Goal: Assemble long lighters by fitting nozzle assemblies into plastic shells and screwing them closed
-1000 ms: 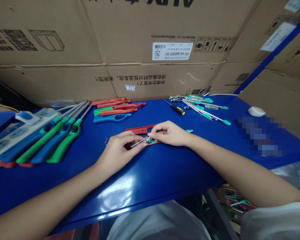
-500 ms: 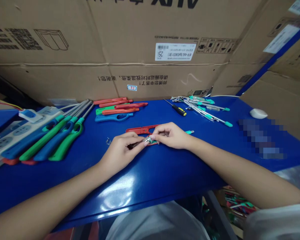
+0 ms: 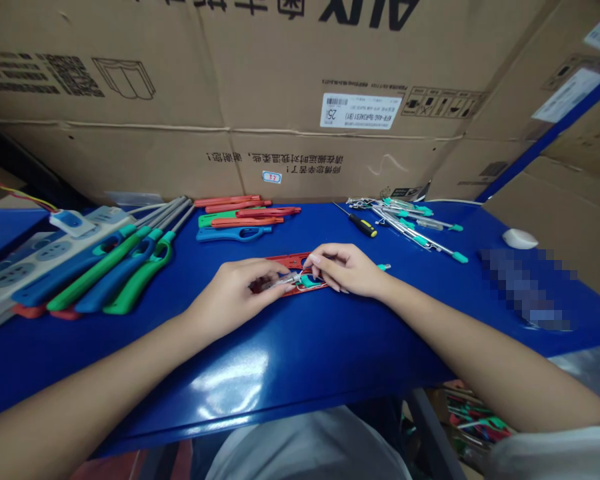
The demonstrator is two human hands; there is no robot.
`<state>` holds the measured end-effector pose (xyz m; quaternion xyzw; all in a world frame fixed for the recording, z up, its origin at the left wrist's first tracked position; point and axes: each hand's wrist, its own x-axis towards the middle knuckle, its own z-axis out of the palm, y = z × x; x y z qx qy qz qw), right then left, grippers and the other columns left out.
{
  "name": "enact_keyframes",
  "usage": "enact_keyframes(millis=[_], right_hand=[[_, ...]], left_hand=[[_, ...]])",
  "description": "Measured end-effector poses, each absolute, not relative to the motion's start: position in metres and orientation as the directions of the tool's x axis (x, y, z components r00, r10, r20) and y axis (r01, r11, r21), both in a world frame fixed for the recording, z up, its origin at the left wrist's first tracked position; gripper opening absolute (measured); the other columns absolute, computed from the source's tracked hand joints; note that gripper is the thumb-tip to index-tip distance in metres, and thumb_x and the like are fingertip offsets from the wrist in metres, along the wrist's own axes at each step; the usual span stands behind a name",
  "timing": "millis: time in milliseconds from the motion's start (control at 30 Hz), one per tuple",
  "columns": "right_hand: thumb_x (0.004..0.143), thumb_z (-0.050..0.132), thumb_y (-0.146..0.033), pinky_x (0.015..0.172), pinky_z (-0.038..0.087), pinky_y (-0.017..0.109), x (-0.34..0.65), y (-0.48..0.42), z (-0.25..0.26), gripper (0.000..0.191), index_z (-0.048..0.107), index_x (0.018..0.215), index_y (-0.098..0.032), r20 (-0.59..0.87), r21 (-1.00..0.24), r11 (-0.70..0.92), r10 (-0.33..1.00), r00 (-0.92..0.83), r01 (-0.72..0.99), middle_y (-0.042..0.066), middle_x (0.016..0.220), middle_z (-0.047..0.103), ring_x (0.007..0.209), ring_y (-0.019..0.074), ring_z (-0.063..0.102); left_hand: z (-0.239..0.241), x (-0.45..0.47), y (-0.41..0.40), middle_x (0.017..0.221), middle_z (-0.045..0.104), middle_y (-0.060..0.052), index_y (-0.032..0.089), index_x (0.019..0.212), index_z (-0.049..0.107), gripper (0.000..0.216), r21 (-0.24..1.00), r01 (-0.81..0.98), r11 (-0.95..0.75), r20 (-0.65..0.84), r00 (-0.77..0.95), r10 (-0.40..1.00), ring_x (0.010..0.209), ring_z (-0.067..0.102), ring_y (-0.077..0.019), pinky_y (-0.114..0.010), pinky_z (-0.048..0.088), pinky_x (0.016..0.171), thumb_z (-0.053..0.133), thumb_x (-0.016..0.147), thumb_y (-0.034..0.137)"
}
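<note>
My left hand [image 3: 233, 287] is closed, thumb and fingers around a clear lighter fuel tank [image 3: 281, 281]. The tank is tilted over a red lighter shell half [image 3: 296, 260], partly hidden by both hands. Just right of the tank lie a teal trigger [image 3: 309, 281] and thin pale wire. Over the shell's right part, my right hand [image 3: 349, 270] has thumb and fingers pinched together beside the wire; what they grip, if anything, is hidden. From behind that hand pokes a teal-and-metal tip [image 3: 384, 267].
Several long-necked lighters [image 3: 105, 267] lean on a white power strip [image 3: 35, 260] at left. Coloured shell halves [image 3: 247, 223] lie at the back, right of them a screwdriver [image 3: 363, 225] and metal tubes with teal ends [image 3: 415, 227]. A white rounded object [image 3: 520, 239] sits at far right.
My right fingers have drawn back to the right from the tank's end, baring the teal trigger and wire. My left hand still holds the tank. The whole view has shifted slightly.
</note>
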<state>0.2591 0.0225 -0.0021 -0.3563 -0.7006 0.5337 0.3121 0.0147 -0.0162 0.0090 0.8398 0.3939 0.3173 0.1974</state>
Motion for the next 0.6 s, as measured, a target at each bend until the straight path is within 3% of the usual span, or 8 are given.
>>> enact_keyframes(millis=[300, 600], right_hand=[[0.098, 0.057, -0.053, 0.034, 0.037, 0.016, 0.263, 0.024, -0.003, 0.039, 0.064, 0.100, -0.014, 0.049, -0.980, 0.150, 0.825, -0.564, 0.134, -0.002, 0.076, 0.062, 0.039, 0.0020, 0.047], [0.096, 0.059, -0.053, 0.033, 0.035, 0.018, 0.262, 0.024, -0.003, 0.039, 0.064, 0.101, -0.015, 0.041, -0.980, 0.140, 0.835, -0.549, 0.139, -0.001, 0.078, 0.064, 0.039, 0.0026, 0.046]], left_hand=[[0.023, 0.006, -0.013, 0.084, 0.073, -0.002, 0.021, 0.093, 0.076, 0.017, 0.291, 0.609, -0.738, 0.268, 0.688, 0.674, 0.081, 0.064, -0.0193, -0.030, 0.048, 0.071, 0.064, 0.096, 0.033], [0.019, 0.006, -0.014, 0.096, 0.074, -0.002, 0.023, 0.102, 0.076, 0.021, 0.356, 0.652, -0.669, 0.195, 0.649, 0.736, 0.085, 0.070, -0.0173, -0.027, 0.049, 0.070, 0.060, 0.099, 0.037]])
